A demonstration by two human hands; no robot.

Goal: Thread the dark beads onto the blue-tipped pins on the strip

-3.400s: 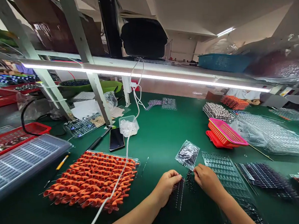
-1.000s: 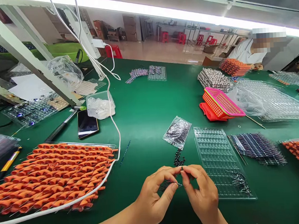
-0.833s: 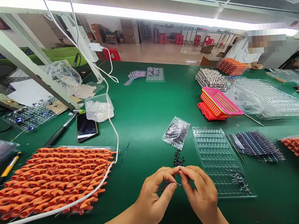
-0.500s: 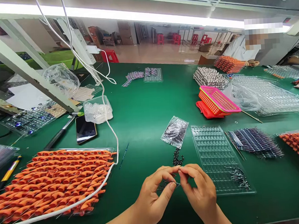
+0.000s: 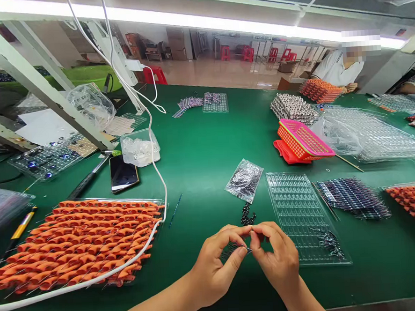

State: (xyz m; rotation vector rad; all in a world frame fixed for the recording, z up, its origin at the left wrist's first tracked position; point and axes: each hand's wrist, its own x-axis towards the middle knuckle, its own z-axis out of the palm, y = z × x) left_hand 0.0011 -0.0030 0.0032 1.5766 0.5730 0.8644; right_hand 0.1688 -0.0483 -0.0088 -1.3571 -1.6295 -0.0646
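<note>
My left hand (image 5: 214,263) and my right hand (image 5: 277,259) meet low over the green table (image 5: 206,141), fingertips pinched together on a thin wire pin with a tiny bead (image 5: 251,229). The left hand also holds a small bundle of pins under its fingers. A little heap of dark beads (image 5: 247,215) lies just beyond my fingertips, below a clear bag of dark beads (image 5: 244,180). A clear plastic tray (image 5: 300,215) with a few pins at its near end lies to the right of my hands.
A tray of orange pieces (image 5: 75,241) lies at the left, crossed by a white cable (image 5: 156,177). A phone (image 5: 123,173), a clear box (image 5: 139,147), a pink basket (image 5: 303,141) and more trays surround the spot. A person in white (image 5: 339,70) sits at the far right.
My hands have come together from resting apart on the table and now pinch the pin and bead. Over the last second they barely move; the view shifts slightly.
</note>
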